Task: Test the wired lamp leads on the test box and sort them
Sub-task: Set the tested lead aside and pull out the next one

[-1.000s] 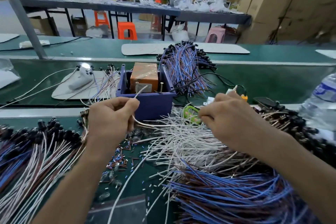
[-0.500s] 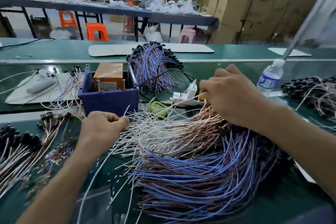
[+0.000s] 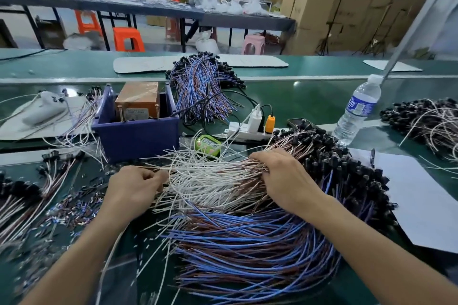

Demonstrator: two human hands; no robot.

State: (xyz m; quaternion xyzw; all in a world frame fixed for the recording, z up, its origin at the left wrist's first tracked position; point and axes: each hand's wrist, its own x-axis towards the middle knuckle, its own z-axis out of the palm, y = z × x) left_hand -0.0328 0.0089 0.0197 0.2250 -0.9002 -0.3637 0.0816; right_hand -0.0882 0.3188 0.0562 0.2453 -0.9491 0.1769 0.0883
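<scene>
A big heap of wired lamp leads [image 3: 230, 225] covers the green bench in front of me: white and brown wires on top, blue and brown below, black lamp holders [image 3: 347, 163] along its right side. My left hand [image 3: 135, 187] pinches a few white and brown wire ends at the heap's left edge. Resting on the brown wires near the holders, my right hand [image 3: 285, 178] has its fingers curled into them. The test box [image 3: 137, 103], brown with two brass posts, sits inside a blue bin [image 3: 138, 135] behind my left hand.
Sorted leads lie at the left edge [image 3: 22, 195], behind the bin [image 3: 203, 86] and at far right [image 3: 426, 119]. A power strip [image 3: 250, 131], a green timer [image 3: 208, 145], a water bottle [image 3: 357, 111], white paper [image 3: 418, 200] and wire scraps [image 3: 74, 208] surround the heap.
My left hand dropped from the test box down to the heap's left edge. My right hand came back from the power strip onto the brown wires. The view swung right.
</scene>
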